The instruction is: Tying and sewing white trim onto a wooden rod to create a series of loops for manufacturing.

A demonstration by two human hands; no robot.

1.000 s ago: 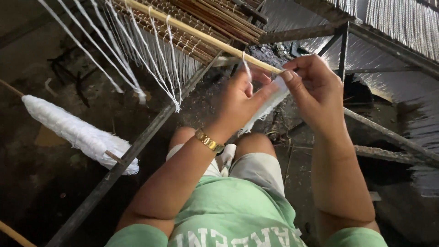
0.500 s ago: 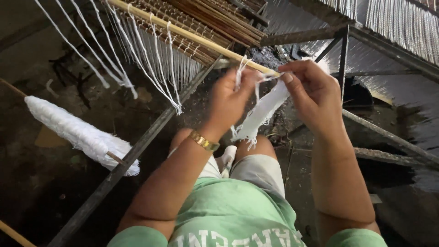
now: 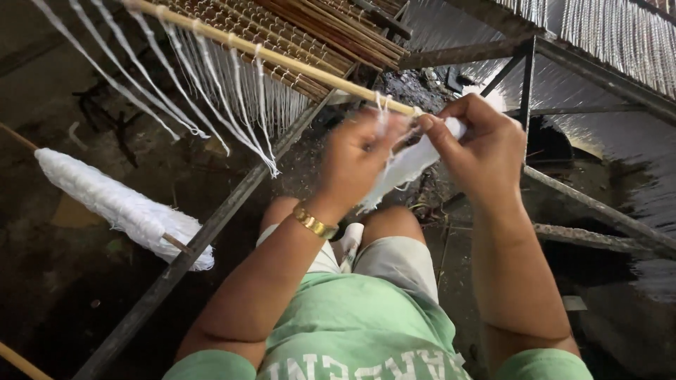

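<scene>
Since half a second ago, my left hand (image 3: 362, 158) has closed in on the right and the loose white strip (image 3: 403, 169) that hung between them is now gathered short at the rod. My right hand (image 3: 479, 144) pinches the upper end of the strip between thumb and forefinger, just under the pale wooden rod (image 3: 282, 58) at the centre of the frame; my left hand's fingers are curled narrow around the thin threads (image 3: 382, 112) rising to the rod, though whether they grip the strip itself I cannot tell. The strip lies between both hands, its long axis slanting from upper right down to lower left, toward my knees. The rod runs from upper left down to the centre, ending at my fingertips, and both hands are equally close to it. Knotted white cords (image 3: 211, 98) hang from the rod at upper left. A spindle of white yarn (image 3: 123, 207) lies at the left edge, well apart. White lettering crosses my green shirt (image 3: 352, 331) at the bottom of the frame.
</scene>
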